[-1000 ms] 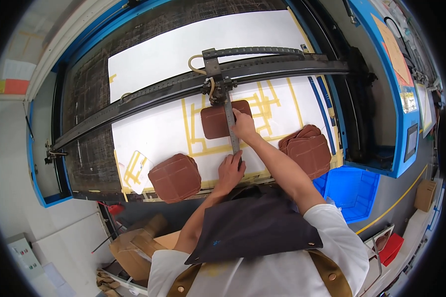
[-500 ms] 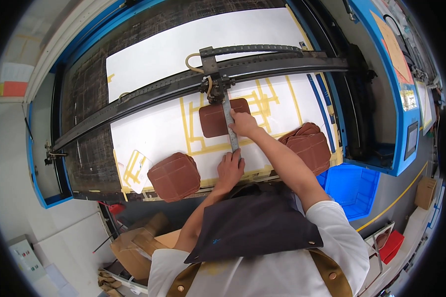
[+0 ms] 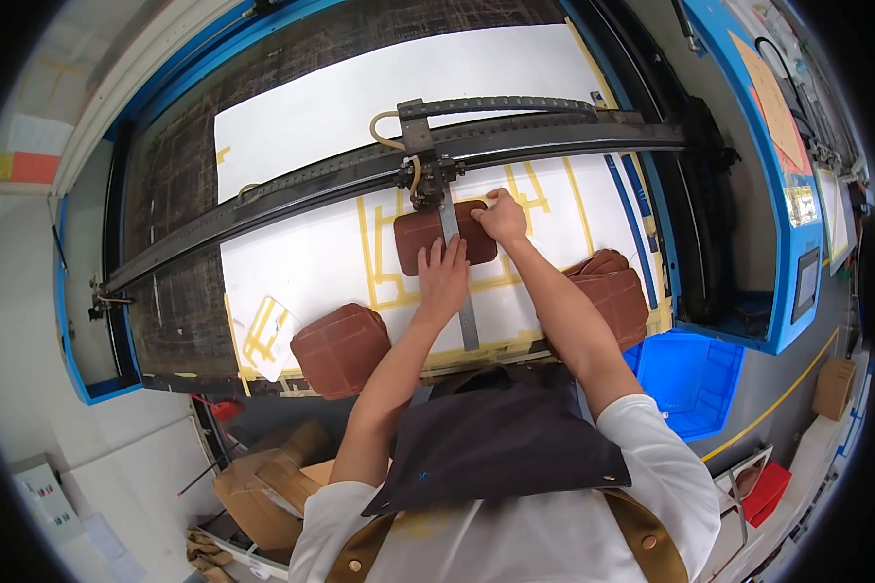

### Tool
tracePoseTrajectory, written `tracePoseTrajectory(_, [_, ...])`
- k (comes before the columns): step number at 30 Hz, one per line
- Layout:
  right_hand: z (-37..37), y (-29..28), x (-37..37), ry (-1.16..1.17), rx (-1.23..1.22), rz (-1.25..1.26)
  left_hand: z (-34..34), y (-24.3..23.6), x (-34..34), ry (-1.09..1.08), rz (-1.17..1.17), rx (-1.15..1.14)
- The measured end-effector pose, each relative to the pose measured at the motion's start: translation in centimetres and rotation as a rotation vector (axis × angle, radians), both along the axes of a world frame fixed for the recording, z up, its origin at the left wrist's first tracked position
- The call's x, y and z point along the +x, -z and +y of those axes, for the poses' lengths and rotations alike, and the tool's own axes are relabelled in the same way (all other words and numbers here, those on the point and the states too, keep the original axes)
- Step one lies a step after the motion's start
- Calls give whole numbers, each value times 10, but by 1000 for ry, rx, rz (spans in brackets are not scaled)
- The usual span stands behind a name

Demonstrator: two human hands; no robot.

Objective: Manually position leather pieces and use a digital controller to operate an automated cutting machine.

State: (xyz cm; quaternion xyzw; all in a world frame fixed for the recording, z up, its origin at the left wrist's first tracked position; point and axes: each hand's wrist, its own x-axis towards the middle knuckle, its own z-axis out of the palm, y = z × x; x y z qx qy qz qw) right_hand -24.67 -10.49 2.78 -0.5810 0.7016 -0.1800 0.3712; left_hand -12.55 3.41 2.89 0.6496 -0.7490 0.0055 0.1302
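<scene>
A dark brown leather piece (image 3: 415, 243) with rounded corners lies on the white sheet, inside a frame of yellow tape. Across it runs a steel ruler (image 3: 470, 326), its far end beneath the black machine head (image 3: 423, 177). My left hand (image 3: 443, 277) lies on the ruler and the leather with its fingers stretched out, pressing from above. By the leather's far right corner, my right hand (image 3: 503, 220) has its fingers bent in a pinch. What sits between those fingertips, if anything, is too small to tell.
Stacks of brown leather pieces lie at left (image 3: 340, 350) and right (image 3: 608, 299) on the sheet. A black gantry beam (image 3: 301, 187) crosses over the bed. A taped white card (image 3: 268, 338) lies at left; a blue bin (image 3: 688, 382) stands below right.
My left hand has moved forward from the ruler's near end onto the leather. My right hand has left the ruler and shifted right to the leather's far corner.
</scene>
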Motion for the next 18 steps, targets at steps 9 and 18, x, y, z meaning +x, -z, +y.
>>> tracePoseTrajectory(9, [4,12,-3,-106,-82,112,3,1,-1,-31,-39,-7])
tracePoseTrajectory(18, [9,8,-4,-73,-105,128,9,-1,-2,-56,-25,1])
